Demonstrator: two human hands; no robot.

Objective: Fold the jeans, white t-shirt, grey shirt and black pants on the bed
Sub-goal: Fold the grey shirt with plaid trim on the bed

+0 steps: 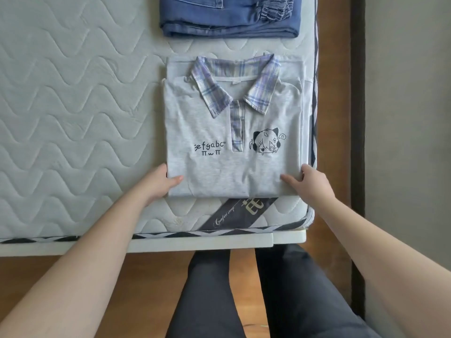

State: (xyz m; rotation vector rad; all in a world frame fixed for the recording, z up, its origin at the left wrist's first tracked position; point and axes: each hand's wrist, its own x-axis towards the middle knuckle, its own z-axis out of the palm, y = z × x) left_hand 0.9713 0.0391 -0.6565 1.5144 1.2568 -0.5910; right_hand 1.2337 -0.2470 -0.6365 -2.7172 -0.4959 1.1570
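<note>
View from above, looking down at the near right corner of a bed. A grey shirt (pixel 234 132) lies folded into a neat rectangle, front side up, on a pale quilted mattress (pixel 73 106) stitched in wavy lines. The shirt has a blue, purple and white plaid collar (pixel 235 84) and a matching plaid placket down the chest. Black print on the left of the chest reads "efgabc" with the symbols "π w π" beneath it; the first letter is cut off at the fold. On the right of the chest is a black line drawing of a cartoon face with cat ears.

The left hand (pixel 159 185) holds the shirt's near left corner, thumb lying on top of the cloth and fingers tucked out of sight under the edge. The right hand (pixel 308 185) holds the near right corner the same way, thumb on top and fingers curled over the side edge.

Beyond the shirt, at the top of the view, blue jeans (pixel 229 17) lie folded on the mattress, apart from the shirt.

Just in front of the shirt, a dark diagonal label (pixel 238 213) sewn on the mattress reads "Comfort sleep" in script, beside a logo that cannot be made out.

Below the bed edge are a wooden floor (pixel 136 284) and the person's legs in dark trousers (pixel 288 296)
</note>
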